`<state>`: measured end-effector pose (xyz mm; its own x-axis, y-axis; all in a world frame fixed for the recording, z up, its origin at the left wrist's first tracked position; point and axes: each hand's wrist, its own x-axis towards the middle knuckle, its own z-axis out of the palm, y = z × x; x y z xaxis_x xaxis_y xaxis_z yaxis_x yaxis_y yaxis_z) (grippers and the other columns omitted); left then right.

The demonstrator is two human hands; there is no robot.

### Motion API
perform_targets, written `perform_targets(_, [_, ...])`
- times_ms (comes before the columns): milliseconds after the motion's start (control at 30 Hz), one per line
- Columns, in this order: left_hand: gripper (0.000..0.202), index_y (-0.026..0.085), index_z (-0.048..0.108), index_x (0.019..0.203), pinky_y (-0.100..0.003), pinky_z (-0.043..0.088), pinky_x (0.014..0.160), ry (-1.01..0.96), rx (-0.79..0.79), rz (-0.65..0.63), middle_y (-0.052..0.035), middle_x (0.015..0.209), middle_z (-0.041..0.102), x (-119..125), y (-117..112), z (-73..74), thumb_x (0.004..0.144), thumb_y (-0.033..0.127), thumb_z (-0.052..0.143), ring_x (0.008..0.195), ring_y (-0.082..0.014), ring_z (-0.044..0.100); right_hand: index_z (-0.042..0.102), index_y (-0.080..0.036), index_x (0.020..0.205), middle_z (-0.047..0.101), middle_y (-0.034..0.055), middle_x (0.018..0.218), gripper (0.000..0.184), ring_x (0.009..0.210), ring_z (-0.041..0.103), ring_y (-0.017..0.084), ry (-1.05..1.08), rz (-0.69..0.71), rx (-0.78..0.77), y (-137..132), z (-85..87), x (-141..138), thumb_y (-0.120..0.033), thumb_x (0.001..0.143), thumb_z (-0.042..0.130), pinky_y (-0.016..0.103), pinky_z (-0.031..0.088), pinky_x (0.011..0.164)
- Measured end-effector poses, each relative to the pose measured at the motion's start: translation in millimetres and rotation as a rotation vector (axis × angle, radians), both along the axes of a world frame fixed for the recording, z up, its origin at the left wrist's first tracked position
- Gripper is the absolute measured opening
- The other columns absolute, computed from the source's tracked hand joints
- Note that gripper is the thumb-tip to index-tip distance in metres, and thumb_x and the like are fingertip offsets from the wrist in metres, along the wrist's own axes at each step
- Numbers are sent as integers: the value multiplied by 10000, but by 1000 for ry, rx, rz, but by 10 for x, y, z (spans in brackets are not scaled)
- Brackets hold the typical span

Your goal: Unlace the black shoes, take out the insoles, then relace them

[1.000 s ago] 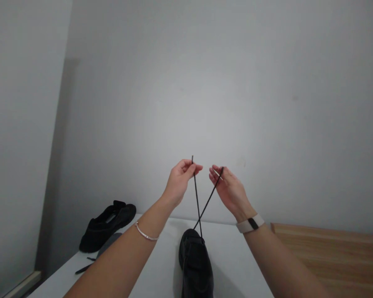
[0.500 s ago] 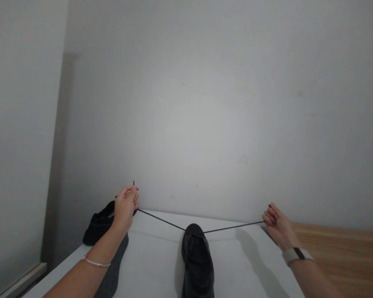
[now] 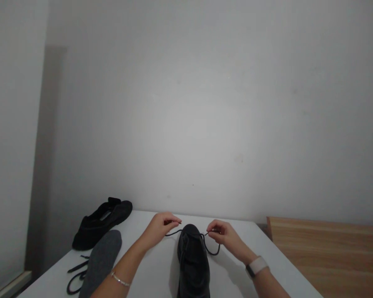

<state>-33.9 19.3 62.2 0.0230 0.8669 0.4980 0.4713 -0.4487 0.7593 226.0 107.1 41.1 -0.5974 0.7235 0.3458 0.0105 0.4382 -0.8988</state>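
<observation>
A black shoe [image 3: 193,265] stands on the white table [image 3: 155,269], its far end between my two hands. A thin dark shoelace [image 3: 216,251] runs out from both sides of that end and hangs slack, looping on the right. My left hand [image 3: 161,225], just left of the shoe, pinches one end of the lace between thumb and fingertips. On the other side my right hand [image 3: 222,233] pinches the lace near its other end. Neither hand touches the shoe. The near part of the shoe is cut off by the frame's lower edge.
At the table's far left lies a second black shoe [image 3: 95,227]. In front of it is a grey insole [image 3: 103,256], partly behind my left forearm, beside a loose black lace [image 3: 74,283]. A wooden surface [image 3: 326,252] adjoins on the right; a wall [image 3: 192,124] rises behind.
Both hands have come inward from wide apart to close beside the shoe. The lace, stretched taut before, has gone slack. More of the second shoe, insole and loose lace shows.
</observation>
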Motion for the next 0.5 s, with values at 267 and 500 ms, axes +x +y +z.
perform_targets(267, [271, 111, 658, 753, -220, 375, 567, -174, -175, -186, -17, 649, 610, 66, 87, -308, 684, 369, 701, 603, -114, 519, 556, -151, 751, 460, -55, 601, 292, 502, 364, 62, -10, 94, -53, -72, -80, -50, -408, 718, 691, 195, 276, 468])
perform_targets(500, [183, 133, 648, 726, -220, 389, 584, -135, -137, -160, -14, 668, 605, 114, -1, -347, 702, 313, 673, 623, -114, 526, 546, -154, 762, 463, -55, 601, 315, 493, 363, 65, 2, 66, -13, -111, -219, -111, -441, 738, 675, 200, 261, 469])
